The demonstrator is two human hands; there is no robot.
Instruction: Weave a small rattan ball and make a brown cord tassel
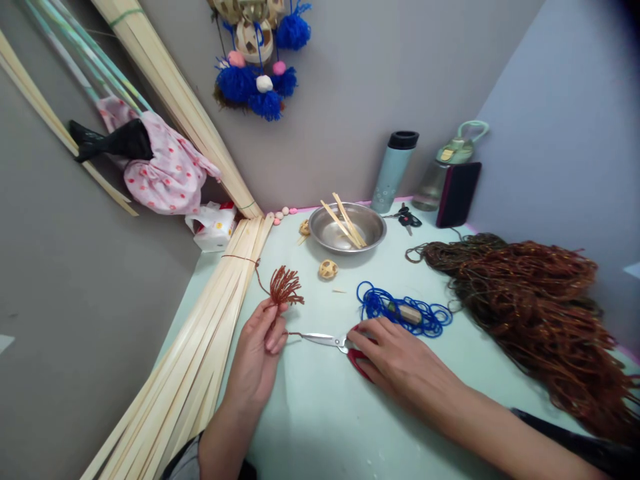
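A small brown yarn tassel (286,287) is pinched between the fingertips of my left hand (263,340), its loose strands fanned upward. A brown cord runs from the tassel up to the pale strips on the left. Another short yarn end pokes out from the fingers toward the scissors. My right hand (387,353) is on the red handles of the scissors (325,340), which lie low over the table with blades pointing left and looking closed. Just behind my right hand is a tangle of blue cord (373,303) around a small pale block (410,314).
Long pale strips (200,340) cover the table's left side. A metal bowl (320,230) holding sticks, a woven ball (328,269), keys (409,217), a tumbler (394,173) and a phone (459,195) stand or lie behind. Brown yarn (540,300) is heaped at right.
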